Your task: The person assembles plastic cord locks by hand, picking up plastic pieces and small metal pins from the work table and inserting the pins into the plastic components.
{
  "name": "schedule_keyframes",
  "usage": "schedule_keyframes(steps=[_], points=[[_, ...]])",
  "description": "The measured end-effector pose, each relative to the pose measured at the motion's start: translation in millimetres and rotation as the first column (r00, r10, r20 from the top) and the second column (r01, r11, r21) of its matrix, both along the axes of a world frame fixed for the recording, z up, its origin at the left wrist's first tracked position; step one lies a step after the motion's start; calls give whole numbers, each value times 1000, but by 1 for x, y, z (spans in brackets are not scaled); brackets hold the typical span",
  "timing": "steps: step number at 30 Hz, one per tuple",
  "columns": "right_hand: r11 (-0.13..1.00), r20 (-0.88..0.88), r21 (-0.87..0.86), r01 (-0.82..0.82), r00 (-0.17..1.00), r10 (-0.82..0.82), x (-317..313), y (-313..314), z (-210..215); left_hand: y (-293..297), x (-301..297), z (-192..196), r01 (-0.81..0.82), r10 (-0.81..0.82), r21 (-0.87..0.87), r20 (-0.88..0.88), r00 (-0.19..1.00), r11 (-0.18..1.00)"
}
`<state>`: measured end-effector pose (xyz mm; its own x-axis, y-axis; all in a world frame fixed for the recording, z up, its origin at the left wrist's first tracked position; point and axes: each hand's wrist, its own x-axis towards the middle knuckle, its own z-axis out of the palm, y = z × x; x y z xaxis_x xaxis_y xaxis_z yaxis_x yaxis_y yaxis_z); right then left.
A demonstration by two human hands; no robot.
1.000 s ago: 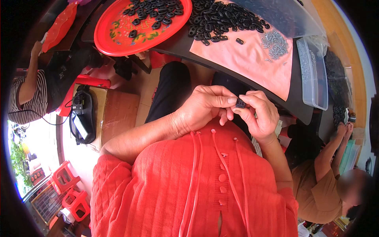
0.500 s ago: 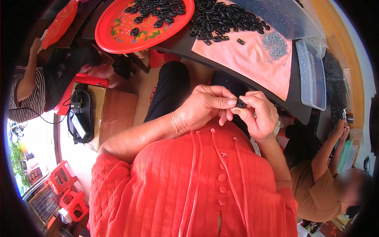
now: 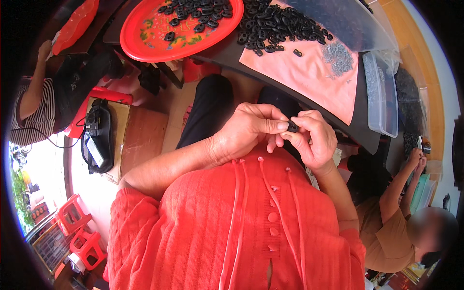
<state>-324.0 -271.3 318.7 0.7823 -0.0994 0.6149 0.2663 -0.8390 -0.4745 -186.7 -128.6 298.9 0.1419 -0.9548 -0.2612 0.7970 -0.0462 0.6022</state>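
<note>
Between my two hands, in front of my chest, is a small black oval plastic piece with holes [image 3: 292, 126]. My left hand [image 3: 251, 124] pinches its left end with thumb and forefinger. On its right end, the thumb and forefinger of my right hand [image 3: 314, 140] are closed too. Whether a screw sits in the piece is hidden by my fingers. Beyond my hands, a pink cloth [image 3: 309, 79] on the dark table bears a heap of similar black pieces [image 3: 280, 24] and a small pile of silvery screws [image 3: 338, 59].
A red round tray [image 3: 145, 54] holding more black pieces stands at the far left of the table. To the right is a clear plastic bin [image 3: 384, 116] with screws. Co-workers sit at both sides. A cardboard box [image 3: 142, 133] with a black bag stands at my left.
The view has shifted slightly, so the table appears a little higher and further right. Both hands keep their pinch on the black piece, almost unmoved.
</note>
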Motion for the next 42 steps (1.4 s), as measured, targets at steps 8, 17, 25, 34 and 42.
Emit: schedule_keyframes(steps=[8, 17, 25, 34, 42], points=[[992, -38, -104, 73, 996, -77, 3, 3, 3, -3, 0, -4, -23, 19, 33, 130, 991, 999], [988, -28, -151, 16, 999, -20, 1, -1, 11, 2, -6, 4, -75, 74, 22, 58, 996, 997], [998, -41, -56, -12, 999, 9, -2, 1, 2, 5, -7, 2, -64, 62, 16, 102, 993, 998], [997, -10, -72, -12, 1000, 11, -1, -4, 3, 4, -7, 0, -25, 25, 17, -3, 1000, 1000], [992, 9, -125, -12, 1000, 13, -1, -3, 7, 4, -6, -7, -28, 28, -2, -32, 999, 1000]])
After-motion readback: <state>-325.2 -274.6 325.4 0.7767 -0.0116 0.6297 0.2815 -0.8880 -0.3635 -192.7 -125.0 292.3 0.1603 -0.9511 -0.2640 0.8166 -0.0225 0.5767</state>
